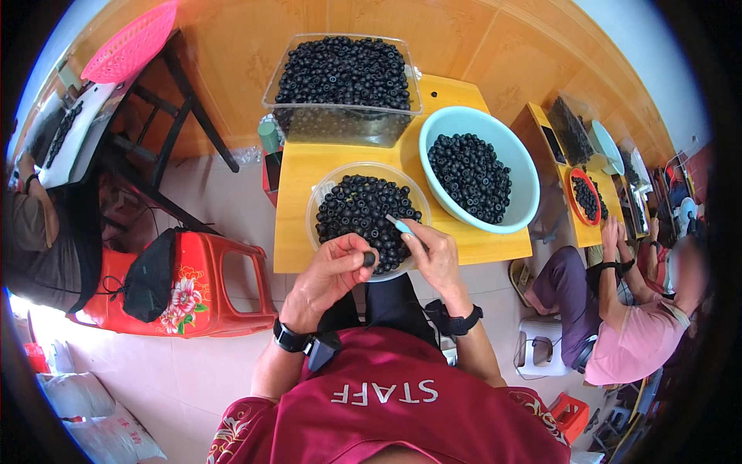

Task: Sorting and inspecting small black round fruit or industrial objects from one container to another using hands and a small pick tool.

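Note:
Between the thumb and fingers of my left hand (pixel 331 272) is a small round black rubber-like piece (pixel 369 258). My right hand (pixel 437 261) is closed around a small tool with a light blue handle (pixel 403 227); its short, thin metal tip points up and left. Both hands are over the near side of a shallow clear plastic bowl (pixel 312 207), which is heaped with similar black pieces (pixel 359 205), many with a hole through them. Beyond the bowl stands a clear rectangular bin (pixel 344 127) full of such pieces. A pale turquoise basin (pixel 529 174) to the right holds more.
The yellow table (pixel 297 174) carries these containers; one loose black piece (pixel 433 94) lies at its back. A red stool (pixel 216 271) with a black bag (pixel 152 274) stands left. People work at both sides, one in a pink shirt (pixel 638 344). White sacks (pixel 100 417) lie lower left.

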Action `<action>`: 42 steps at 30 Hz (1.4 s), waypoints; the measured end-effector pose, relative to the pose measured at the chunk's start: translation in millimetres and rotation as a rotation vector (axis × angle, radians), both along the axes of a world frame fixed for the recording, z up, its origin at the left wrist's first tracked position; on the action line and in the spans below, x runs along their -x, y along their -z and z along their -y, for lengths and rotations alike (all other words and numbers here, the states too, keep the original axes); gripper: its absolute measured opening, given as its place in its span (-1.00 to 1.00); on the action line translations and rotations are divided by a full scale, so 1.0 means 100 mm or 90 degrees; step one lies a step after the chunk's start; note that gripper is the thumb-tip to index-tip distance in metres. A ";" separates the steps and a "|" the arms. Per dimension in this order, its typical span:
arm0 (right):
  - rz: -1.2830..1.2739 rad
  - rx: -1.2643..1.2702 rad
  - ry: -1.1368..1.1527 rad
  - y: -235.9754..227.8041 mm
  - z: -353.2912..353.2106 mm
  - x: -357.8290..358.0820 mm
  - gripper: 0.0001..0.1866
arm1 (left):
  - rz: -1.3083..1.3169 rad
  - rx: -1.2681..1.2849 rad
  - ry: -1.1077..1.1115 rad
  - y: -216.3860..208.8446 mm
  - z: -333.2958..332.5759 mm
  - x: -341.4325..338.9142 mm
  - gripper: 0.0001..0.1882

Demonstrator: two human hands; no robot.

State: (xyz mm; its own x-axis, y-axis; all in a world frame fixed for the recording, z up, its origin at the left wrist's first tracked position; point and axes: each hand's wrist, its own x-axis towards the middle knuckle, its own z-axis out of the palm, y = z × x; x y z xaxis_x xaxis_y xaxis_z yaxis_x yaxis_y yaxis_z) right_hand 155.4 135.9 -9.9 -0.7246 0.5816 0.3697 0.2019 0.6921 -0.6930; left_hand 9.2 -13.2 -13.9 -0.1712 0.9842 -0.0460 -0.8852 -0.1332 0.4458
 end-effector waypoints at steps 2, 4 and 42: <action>0.008 0.018 0.010 0.02 -0.02 -0.01 -0.77 | -0.008 -0.019 0.015 -0.03 0.00 -0.02 -0.84; -0.031 0.081 -0.030 -0.05 0.04 0.01 -0.75 | -0.008 0.042 -0.048 -0.03 -0.03 -0.02 -0.85; -0.213 0.075 0.239 -0.52 -1.05 -0.39 -0.65 | -0.486 0.335 -0.206 0.21 0.10 0.22 -0.88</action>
State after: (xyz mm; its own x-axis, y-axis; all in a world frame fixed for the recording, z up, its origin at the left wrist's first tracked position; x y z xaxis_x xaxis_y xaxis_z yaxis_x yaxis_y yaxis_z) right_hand 194.4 240.5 42.0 -0.3112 0.8309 0.4613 0.1758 0.5273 -0.8313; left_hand -13.1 -23.0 -34.8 -0.5952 0.7700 -0.2297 -0.2906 0.0602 0.9550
